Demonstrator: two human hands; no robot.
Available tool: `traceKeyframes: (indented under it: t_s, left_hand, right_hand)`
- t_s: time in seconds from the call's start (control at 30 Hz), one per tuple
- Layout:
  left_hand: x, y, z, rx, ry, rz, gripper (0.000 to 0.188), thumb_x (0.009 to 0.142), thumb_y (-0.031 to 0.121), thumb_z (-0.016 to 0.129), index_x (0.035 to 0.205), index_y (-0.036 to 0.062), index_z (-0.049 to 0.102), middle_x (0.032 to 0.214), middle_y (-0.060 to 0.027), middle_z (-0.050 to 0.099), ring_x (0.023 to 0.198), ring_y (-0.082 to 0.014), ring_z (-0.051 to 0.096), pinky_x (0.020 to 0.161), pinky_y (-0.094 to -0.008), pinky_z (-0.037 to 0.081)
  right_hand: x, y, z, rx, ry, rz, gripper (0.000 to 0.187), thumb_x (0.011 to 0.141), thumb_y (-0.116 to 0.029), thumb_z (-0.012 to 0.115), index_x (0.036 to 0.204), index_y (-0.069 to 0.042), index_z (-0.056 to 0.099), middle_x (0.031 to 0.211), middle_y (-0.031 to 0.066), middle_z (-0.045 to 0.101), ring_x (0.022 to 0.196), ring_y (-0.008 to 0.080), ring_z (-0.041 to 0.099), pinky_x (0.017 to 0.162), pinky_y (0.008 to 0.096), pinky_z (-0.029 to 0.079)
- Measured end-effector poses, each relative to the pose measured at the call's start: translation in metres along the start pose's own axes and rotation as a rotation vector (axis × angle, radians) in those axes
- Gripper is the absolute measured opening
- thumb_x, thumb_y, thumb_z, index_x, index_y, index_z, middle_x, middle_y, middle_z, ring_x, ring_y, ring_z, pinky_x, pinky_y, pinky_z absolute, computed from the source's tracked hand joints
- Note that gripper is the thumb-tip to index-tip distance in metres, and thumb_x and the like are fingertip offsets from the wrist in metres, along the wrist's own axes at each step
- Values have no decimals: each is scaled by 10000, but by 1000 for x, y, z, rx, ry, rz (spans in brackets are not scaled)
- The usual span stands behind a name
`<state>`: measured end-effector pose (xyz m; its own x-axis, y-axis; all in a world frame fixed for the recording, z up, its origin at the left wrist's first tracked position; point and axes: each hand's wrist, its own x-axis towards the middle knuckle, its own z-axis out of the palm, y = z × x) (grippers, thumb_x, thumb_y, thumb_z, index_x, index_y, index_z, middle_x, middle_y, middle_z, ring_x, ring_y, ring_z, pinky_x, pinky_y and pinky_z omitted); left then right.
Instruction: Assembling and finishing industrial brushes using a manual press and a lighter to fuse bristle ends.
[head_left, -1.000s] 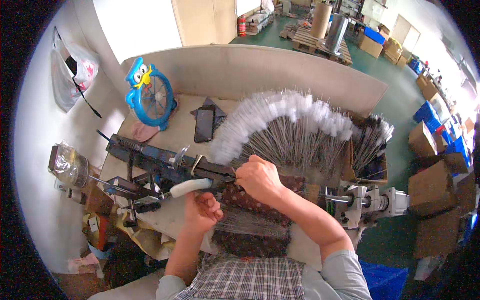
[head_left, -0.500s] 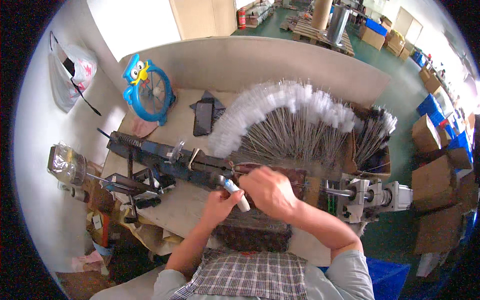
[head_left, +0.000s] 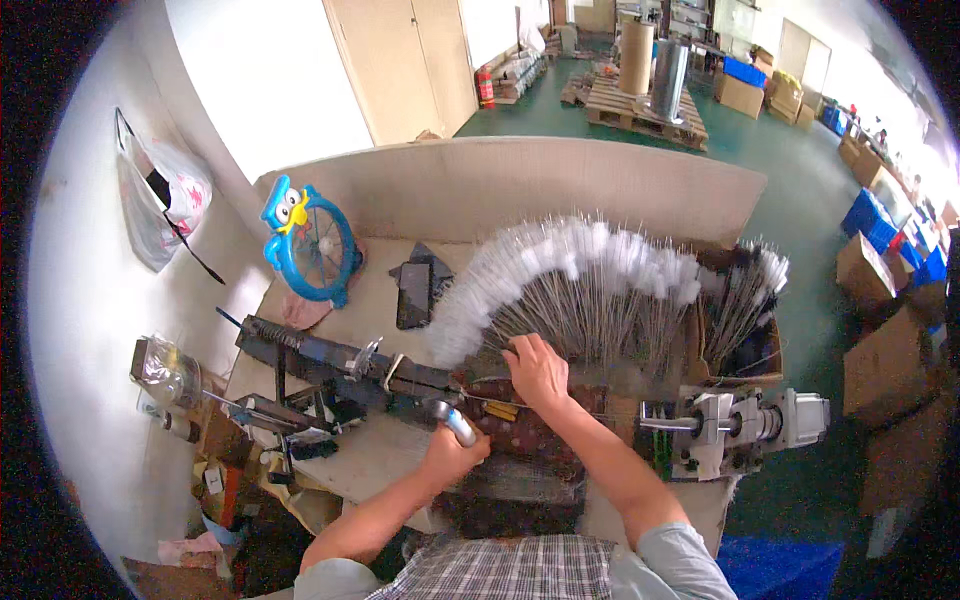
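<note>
White-handled tool (head_left: 460,427), perhaps hammer, tilted, rounded metal head uppermost; white-tipped wire brushes (head_left: 590,285) fanned farther back.

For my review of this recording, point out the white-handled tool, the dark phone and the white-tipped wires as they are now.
White-handled tool (head_left: 461,428): head view, on its handle.
Dark phone (head_left: 414,296): head view, on its dark face.
White-tipped wires (head_left: 585,295): head view, on the stems.

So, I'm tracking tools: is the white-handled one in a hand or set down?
In hand: the left hand grips the white-handled tool, its rounded grey head showing beyond the grip.
</note>
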<state>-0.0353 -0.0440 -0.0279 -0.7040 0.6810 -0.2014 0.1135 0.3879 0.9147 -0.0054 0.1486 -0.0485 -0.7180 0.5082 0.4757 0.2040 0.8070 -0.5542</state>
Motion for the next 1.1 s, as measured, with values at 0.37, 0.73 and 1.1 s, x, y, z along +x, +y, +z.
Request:
traceKeyframes:
  t_s: [0.37, 0.73, 1.1]
  left_hand:
    - [-24, -59, -50, -543, 300, -145, 258, 823, 154, 635, 1011, 17, 525, 874, -90, 600, 771, -168, 598, 700, -311, 498]
    - [-53, -107, -112, -763, 519, -185, 237, 805, 135, 628, 1006, 47, 539, 805, -49, 570, 690, -142, 539, 625, -291, 448]
    - [-38, -111, -147, -1192, 436, -354, 307, 816, 332, 638, 941, 60, 569, 797, -16, 576, 697, -145, 543, 643, -303, 430]
  right_hand:
    - [10, 3, -3, -292, 39, -282, 63, 716, -123, 604, 695, -115, 546, 729, 32, 540, 717, 225, 564, 585, 367, 483]
    - [-10, -17, -4, -280, -84, -173, 108, 756, -194, 638, 805, -99, 628, 809, 62, 593, 799, 259, 589, 674, 383, 495]
    - [-46, -34, -30, -115, -402, 11, 249, 736, -178, 686, 955, -70, 636, 866, 78, 590, 870, 275, 583, 729, 373, 481]
